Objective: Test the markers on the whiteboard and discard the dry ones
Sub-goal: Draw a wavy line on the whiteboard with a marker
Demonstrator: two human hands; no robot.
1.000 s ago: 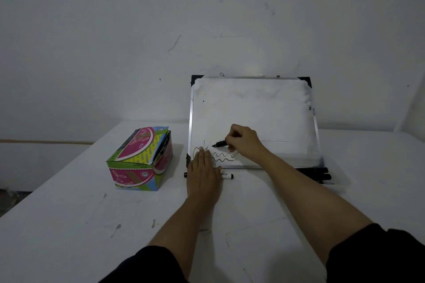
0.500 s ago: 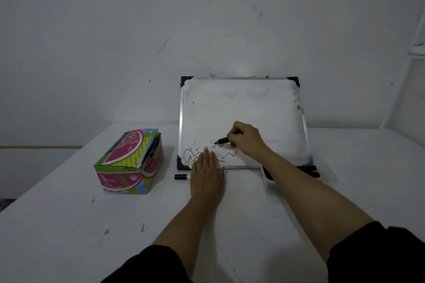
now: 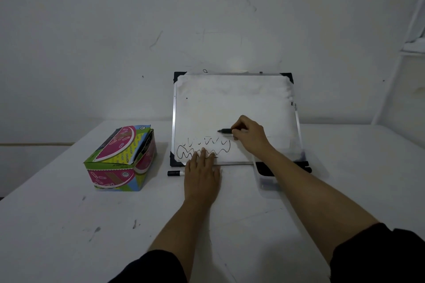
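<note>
A small whiteboard (image 3: pixel 234 108) leans against the wall, with black wavy lines (image 3: pixel 202 148) across its lower left. My right hand (image 3: pixel 250 138) grips a black marker (image 3: pixel 226 131), its tip pointing left just above the scribbles. Flat on the table lies my left hand (image 3: pixel 202 173), fingers straight, fingertips on the board's bottom edge. A second marker (image 3: pixel 176 173) lies on the table; my left hand covers part of it.
A colourful cardboard box (image 3: pixel 122 158) stands left of the board with its flap partly raised. A clear plastic tray (image 3: pixel 264 181) holding dark markers sits under my right forearm at the board's lower right. White table (image 3: pixel 69 225), white wall behind.
The wavy lines have grown to the right across the board. My right hand has moved the marker right and up. My left hand stays flat at the board's bottom edge.
</note>
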